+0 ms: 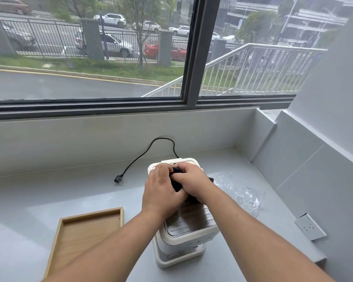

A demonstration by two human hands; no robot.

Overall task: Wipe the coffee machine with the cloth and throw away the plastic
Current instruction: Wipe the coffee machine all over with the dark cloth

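Two hands, left hand (161,189) and right hand (194,180), clutch a black fabric cloth (177,185) atop the tall white coffee machine (189,225), centre frame; hard sideways wiping could topple it.

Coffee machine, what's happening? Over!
The left hand and right hand grip the cloth atop the coffee machine. Loose plastic lies right of it. Nothing blocking.

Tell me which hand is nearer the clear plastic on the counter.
Right. The right hand grips the black cloth atop the coffee machine, just left of the plastic; the left hand, also on the cloth, lies farther left.
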